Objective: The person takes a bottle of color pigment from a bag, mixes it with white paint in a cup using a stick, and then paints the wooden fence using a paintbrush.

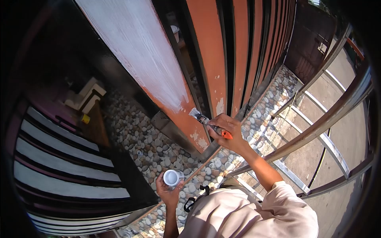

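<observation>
My right hand [227,131] is closed around a paintbrush [214,127] with an orange handle end. White paint coats its bristles, which sit close to the lower part of an orange slat [180,121]. Wet-looking white paint [137,43] covers most of that slat above the brush, with streaky lower edges. Bare pale chips show near its foot. In my left hand [168,192] is a small white cup [171,177], held upright with its mouth facing up; whitish paint appears to be inside.
More orange slats [238,47] with black bars run off to the right. White slats on a black frame [67,170] stand at lower left. Pebbles [170,154] cover the ground. A metal railing [317,139] curves along my right, and a dark gate [309,43] stands at the far end.
</observation>
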Available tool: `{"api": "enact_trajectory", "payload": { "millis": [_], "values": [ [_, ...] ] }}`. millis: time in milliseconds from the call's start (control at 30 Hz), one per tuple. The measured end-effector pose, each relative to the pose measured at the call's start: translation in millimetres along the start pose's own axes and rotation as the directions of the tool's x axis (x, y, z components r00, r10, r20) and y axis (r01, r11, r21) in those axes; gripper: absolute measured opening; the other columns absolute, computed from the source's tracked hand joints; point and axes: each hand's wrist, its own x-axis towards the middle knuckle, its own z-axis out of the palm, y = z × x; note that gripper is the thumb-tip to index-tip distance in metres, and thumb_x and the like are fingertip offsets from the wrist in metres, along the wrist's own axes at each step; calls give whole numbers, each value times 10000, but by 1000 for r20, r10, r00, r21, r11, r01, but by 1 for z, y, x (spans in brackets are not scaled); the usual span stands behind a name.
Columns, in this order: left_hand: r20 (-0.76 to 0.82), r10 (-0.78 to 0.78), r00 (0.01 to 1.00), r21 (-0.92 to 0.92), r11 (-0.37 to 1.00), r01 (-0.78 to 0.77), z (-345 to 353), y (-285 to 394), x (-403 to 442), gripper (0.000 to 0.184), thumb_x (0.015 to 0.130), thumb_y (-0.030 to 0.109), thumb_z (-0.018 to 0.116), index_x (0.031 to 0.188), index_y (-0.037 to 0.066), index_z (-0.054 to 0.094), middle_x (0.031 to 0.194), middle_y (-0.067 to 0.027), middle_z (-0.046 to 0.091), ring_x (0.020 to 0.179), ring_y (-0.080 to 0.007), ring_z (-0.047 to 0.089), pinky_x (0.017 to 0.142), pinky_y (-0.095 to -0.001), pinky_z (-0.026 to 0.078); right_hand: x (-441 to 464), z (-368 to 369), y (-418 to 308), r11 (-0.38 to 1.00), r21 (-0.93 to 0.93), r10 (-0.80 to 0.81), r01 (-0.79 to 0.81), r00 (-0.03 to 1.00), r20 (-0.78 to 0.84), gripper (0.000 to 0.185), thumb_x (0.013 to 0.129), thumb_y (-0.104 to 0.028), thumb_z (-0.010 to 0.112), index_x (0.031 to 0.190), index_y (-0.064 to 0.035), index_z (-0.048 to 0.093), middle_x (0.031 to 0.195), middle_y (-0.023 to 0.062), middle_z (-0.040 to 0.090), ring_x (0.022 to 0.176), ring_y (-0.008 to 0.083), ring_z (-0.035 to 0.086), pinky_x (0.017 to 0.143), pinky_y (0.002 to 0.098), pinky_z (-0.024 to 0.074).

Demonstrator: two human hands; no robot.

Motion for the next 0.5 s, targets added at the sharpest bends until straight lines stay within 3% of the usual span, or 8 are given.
{"api": "enact_trajectory", "payload": {
  "millis": [100, 267, 400, 433, 500],
  "values": [
    [0, 0, 1000, 6, 1000, 0, 5, 2, -2, 759, 669, 13, 857, 1303, -29, 442, 1160, -126, 604, 1051, -196, 609, 924, -332, 488, 23, 1, 2, 999, 8, -31, 31, 999, -17, 171, 733, 20, 766, 887, 3, 693, 770, 105, 654, 641, 197, 657, 543, 271, 485],
    [-3, 4, 1000, 20, 1000, -4, 12, 2, -5, 750, 664, 3, 852, 1296, -18, 447, 1170, -120, 598, 1069, -200, 604, 946, -342, 486, 64, -8, -21, 976, 49, -204, 212, 969, -136, 220, 725, 31, 769, 931, 2, 697, 817, 110, 667, 688, 192, 662, 569, 264, 500],
    [-4, -9, 1000, 18, 1000, 9, 16, 4, -5, 746, 654, -8, 849, 1286, -3, 452, 1190, -116, 584, 1091, -204, 596, 965, -354, 487, 46, 1, -10, 951, 34, -292, 306, 930, -222, 258, 721, 30, 765, 967, -2, 695, 860, 121, 673, 721, 198, 665, 586, 266, 509],
    [-10, -11, 1000, 18, 1000, 11, 17, 3, -5, 746, 654, -8, 849, 1286, -3, 452, 1190, -116, 584, 1091, -204, 596, 965, -354, 487, 34, 6, -1, 951, 39, -292, 307, 931, -217, 258, 721, 30, 765, 967, -2, 695, 860, 121, 673, 721, 198, 665, 586, 266, 509],
    [-9, -19, 1000, 6, 1000, 19, 19, 3, -6, 743, 655, -19, 841, 1286, -3, 449, 1200, -119, 580, 1096, -203, 598, 965, -355, 495, 2, 13, 21, 991, 80, -95, 105, 988, -121, 160, 722, 37, 770, 866, 25, 699, 811, 109, 681, 682, 197, 672, 593, 273, 516]
  ]
}}
